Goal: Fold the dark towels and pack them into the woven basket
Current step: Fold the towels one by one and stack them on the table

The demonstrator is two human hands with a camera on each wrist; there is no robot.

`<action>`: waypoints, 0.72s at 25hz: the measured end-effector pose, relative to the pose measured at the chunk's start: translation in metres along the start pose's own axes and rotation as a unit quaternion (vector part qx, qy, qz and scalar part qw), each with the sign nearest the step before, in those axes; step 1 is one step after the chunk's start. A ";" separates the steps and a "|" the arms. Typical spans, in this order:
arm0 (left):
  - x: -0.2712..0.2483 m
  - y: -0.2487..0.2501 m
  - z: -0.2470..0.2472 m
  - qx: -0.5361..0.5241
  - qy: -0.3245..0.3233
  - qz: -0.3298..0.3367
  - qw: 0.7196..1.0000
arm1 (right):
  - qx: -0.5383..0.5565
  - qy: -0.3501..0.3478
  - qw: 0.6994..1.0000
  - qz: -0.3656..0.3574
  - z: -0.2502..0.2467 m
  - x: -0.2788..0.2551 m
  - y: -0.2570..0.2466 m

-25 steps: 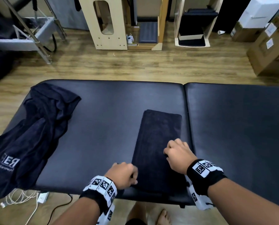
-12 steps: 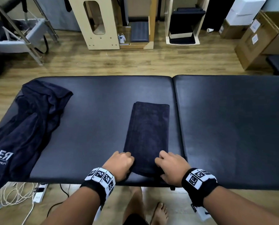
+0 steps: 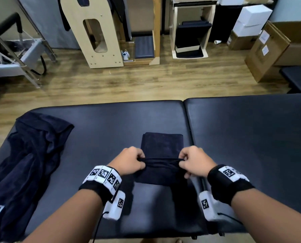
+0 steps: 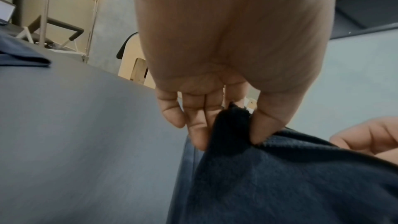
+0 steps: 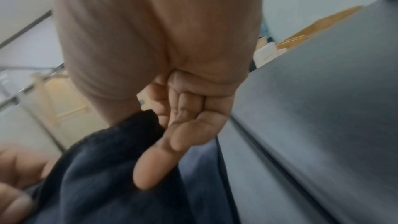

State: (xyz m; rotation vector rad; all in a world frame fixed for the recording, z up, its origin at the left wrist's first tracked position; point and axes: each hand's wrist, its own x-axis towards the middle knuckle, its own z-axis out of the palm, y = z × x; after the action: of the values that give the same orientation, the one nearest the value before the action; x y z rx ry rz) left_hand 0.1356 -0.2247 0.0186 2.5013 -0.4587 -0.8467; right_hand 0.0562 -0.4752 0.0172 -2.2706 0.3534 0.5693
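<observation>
A dark folded towel [image 3: 161, 146] lies on the black padded table [image 3: 242, 137] near its middle seam. My left hand [image 3: 131, 162] pinches the towel's near left corner [image 4: 230, 130] between thumb and fingers, and my right hand [image 3: 192, 163] pinches the near right corner [image 5: 137, 125]. The near end is lifted off the table and stretched taut between both hands, while the far end lies flat. A second dark towel [image 3: 28, 165], unfolded and rumpled, lies on the table's left end and hangs over the edge. No woven basket is in view.
Beyond the table is wood floor with wooden exercise frames [image 3: 100, 37], a metal frame [image 3: 23, 55] at the left and cardboard boxes [image 3: 267, 50] at the right. The table's right half [image 3: 251, 155] holds nothing.
Both hands took hold of the towel's near corners and raised that end, carrying it away from me over the rest of the towel. The head view tilted upward.
</observation>
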 end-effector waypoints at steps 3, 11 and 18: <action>0.045 0.012 -0.028 -0.058 0.058 -0.001 0.997 | 0.075 0.050 0.995 0.034 -0.027 0.042 -0.011; 0.095 0.007 -0.004 0.086 0.034 -0.129 0.987 | -0.035 0.170 0.976 0.128 0.006 0.082 0.023; 0.113 -0.029 0.019 0.018 0.005 -0.149 0.989 | 0.030 0.174 0.964 0.197 0.034 0.096 0.030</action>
State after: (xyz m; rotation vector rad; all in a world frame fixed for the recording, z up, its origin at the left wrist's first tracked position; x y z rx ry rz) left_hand 0.2134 -0.2562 -0.0642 2.6464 -0.0976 -0.9423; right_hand 0.1166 -0.4781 -0.0704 -2.2476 0.9998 0.3435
